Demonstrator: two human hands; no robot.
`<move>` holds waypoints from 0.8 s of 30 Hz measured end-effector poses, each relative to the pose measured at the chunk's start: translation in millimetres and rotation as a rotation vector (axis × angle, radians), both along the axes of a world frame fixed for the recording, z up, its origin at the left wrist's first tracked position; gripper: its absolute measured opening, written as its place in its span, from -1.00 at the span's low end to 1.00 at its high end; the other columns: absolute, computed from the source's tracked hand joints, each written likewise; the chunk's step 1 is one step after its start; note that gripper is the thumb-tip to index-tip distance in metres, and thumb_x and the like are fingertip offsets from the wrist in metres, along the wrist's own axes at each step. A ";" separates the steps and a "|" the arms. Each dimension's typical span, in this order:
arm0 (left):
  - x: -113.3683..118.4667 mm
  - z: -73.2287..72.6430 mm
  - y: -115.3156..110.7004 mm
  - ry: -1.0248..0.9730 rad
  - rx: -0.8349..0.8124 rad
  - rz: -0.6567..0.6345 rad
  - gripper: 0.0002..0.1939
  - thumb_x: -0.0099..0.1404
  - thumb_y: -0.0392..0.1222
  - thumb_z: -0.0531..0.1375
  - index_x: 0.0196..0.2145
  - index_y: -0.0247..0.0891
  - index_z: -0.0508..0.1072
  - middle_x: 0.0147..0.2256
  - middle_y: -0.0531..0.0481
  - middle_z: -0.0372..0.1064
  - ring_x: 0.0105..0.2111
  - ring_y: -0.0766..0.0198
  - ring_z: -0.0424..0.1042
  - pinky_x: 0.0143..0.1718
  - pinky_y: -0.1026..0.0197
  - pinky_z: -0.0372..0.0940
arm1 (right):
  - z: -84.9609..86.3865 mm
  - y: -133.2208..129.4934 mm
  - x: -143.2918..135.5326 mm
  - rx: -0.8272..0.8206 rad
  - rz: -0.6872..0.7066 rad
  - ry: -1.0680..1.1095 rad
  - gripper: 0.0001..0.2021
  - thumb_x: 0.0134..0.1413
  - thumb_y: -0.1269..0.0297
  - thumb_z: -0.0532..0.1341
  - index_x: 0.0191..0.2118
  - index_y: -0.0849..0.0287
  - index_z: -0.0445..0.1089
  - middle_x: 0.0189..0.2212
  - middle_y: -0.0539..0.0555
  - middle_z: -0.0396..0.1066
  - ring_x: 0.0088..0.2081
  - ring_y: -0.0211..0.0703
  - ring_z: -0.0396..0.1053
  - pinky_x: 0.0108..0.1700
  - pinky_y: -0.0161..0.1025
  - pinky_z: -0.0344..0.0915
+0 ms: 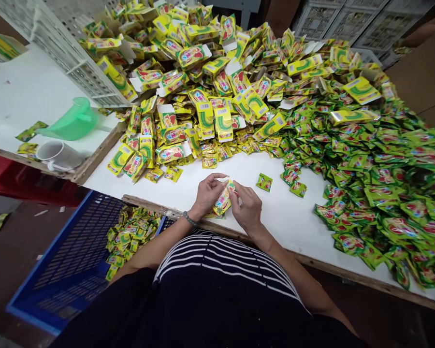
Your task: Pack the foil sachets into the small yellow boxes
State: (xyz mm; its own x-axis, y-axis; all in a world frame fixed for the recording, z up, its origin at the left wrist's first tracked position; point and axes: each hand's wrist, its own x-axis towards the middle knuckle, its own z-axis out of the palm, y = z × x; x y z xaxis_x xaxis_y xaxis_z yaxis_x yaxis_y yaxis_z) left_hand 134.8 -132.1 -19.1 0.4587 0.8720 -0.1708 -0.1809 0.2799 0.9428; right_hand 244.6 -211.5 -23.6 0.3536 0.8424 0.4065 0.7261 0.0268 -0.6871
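Between my two hands, close to the table's front edge, is a small yellow candy box (223,203) with red and green print. My left hand (207,194) grips its left side near the upper end, wearing a beaded bracelet at the wrist. The thumb and fingers of my right hand (248,208) pinch the upper right end. Part of the box is covered by my fingers. A single green sachet (264,182) lies flat on the white table (275,212) beyond my right hand. Small yellow packets (173,173) lie to the left of my hands.
Yellow boxes (195,55) are heaped at the back, many with open flaps. Green sachets (395,193) pile up on the right. A blue crate (68,261) with filled boxes stands below left. A green scoop (74,121), white mug (60,155) and white crate (68,53) are left.
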 end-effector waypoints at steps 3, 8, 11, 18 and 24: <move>-3.0 -2.4 1.5 0.041 0.019 -0.026 -0.55 0.04 0.01 0.35 -0.19 -0.31 0.40 -0.64 0.21 0.19 -0.66 0.50 0.09 -0.59 0.38 0.00 | -3.6 4.2 2.3 0.008 0.052 0.063 -0.72 0.19 0.20 0.13 -0.10 0.15 0.51 -0.22 0.14 0.57 -0.26 -0.08 0.47 -0.15 -0.11 0.39; -8.9 -4.6 5.4 0.119 0.068 -0.102 -0.63 0.10 0.02 0.29 -0.26 -0.33 0.43 -0.60 0.15 0.22 -0.61 0.45 0.16 -0.54 0.35 0.05 | -4.9 9.1 10.0 -0.070 0.112 0.298 -0.76 0.15 0.14 0.17 -0.18 0.06 0.55 -0.24 0.07 0.58 -0.24 -0.08 0.47 -0.18 -0.12 0.39; -14.3 -4.0 5.0 0.272 0.198 -0.150 -0.70 0.18 -0.01 0.20 -0.25 -0.31 0.44 -0.58 0.13 0.24 -0.58 0.42 0.18 -0.51 0.33 0.07 | -6.8 8.3 12.3 -0.099 0.170 0.214 -0.76 0.17 0.16 0.14 -0.19 0.04 0.55 -0.21 0.09 0.57 -0.19 -0.05 0.46 -0.08 -0.06 0.35; -20.2 11.5 29.7 0.958 0.594 -0.202 -0.74 0.31 -0.06 0.07 -0.27 -0.25 0.48 -0.47 -0.02 0.43 -0.49 0.26 0.33 -0.44 0.26 0.08 | -26.4 13.3 64.1 -0.152 0.021 0.048 -0.71 0.19 0.20 0.06 -0.23 0.09 0.53 -0.19 0.15 0.55 -0.10 0.02 0.42 0.03 0.03 0.28; 15.9 8.6 77.9 1.255 0.624 -0.048 -0.53 0.18 0.17 0.19 -0.32 -0.39 0.46 -0.33 -0.32 0.46 -0.29 -0.02 0.43 -0.38 0.17 0.13 | -45.4 29.6 112.9 -0.380 -0.222 -0.109 -0.55 0.05 0.22 0.19 0.08 0.24 0.39 0.05 0.31 0.39 0.11 0.20 0.24 0.14 0.16 0.12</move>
State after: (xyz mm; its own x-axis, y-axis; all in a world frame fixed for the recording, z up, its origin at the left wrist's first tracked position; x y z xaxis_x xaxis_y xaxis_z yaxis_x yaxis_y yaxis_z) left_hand 150.7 -54.3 -10.5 0.3227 0.9432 -0.0788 0.8617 -0.2583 0.4368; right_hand 357.5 -181.9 -69.0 0.5147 0.8478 0.1281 0.7546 -0.3769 -0.5372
